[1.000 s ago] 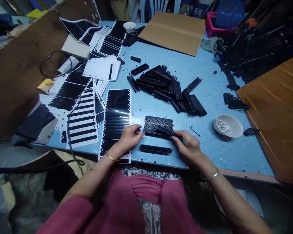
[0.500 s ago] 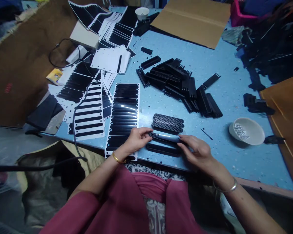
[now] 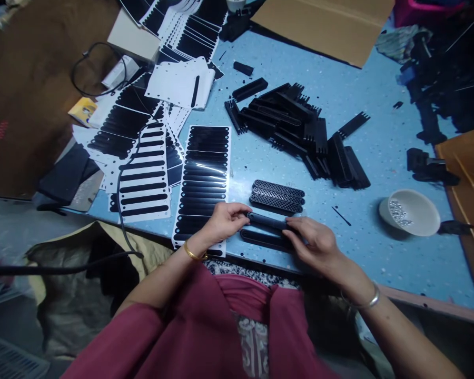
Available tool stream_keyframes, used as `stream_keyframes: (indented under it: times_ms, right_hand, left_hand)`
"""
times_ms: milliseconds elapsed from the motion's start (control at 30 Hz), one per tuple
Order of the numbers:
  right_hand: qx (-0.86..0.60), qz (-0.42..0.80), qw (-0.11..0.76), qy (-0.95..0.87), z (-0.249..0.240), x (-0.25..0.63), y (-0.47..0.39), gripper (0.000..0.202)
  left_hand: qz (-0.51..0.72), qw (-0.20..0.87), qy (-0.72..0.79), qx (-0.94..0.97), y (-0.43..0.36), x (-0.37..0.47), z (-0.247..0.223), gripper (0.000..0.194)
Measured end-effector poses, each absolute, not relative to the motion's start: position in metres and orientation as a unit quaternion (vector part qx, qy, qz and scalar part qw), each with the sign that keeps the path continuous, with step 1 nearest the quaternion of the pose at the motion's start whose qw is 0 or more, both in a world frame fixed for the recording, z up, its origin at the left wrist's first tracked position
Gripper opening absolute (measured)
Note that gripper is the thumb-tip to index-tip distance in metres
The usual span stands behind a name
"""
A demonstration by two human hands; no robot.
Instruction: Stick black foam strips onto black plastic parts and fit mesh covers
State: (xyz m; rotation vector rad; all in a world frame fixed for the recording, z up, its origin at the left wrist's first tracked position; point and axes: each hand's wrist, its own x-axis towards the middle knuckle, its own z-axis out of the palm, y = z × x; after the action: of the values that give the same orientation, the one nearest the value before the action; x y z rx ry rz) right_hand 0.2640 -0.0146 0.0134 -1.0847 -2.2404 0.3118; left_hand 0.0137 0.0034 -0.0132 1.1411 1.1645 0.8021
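Observation:
Just in front of me, my left hand [image 3: 225, 223] and my right hand [image 3: 315, 241] pinch opposite ends of a slim black strip [image 3: 267, 220] with rounded ends. Whether the strip touches a plastic piece beneath it, I cannot tell. A long black plastic piece [image 3: 263, 239] lies on the near side, partly behind my right fingers. On the far side, black pieces with a perforated pattern [image 3: 277, 196] sit side by side. Left of my hands is a white sheet of glossy black strips [image 3: 204, 181], which my left wrist partly covers.
A heap of black pronged plastic pieces [image 3: 296, 123] occupies the table's middle. To the right, a white bowl [image 3: 424, 213] holds small shiny bits. More strip sheets [image 3: 144, 179] and a black cable [image 3: 120, 184] lie left. Cardboard [image 3: 327, 26] lies at the back.
The strip's bright glare is gone and it looks darker and flatter between my fingers. My hands keep their hold at its ends. The camera view has shifted slightly.

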Motion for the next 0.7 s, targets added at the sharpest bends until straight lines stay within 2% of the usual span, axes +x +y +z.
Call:
stream_keyframes:
  times_ms: [700]
  right_hand:
    - [-0.418,0.130,0.284,-0.853,0.006,0.262,-0.016,0.012]
  left_hand:
    - [0.336,0.615,0.514,0.495,0.005,0.014,-0.002,0.024]
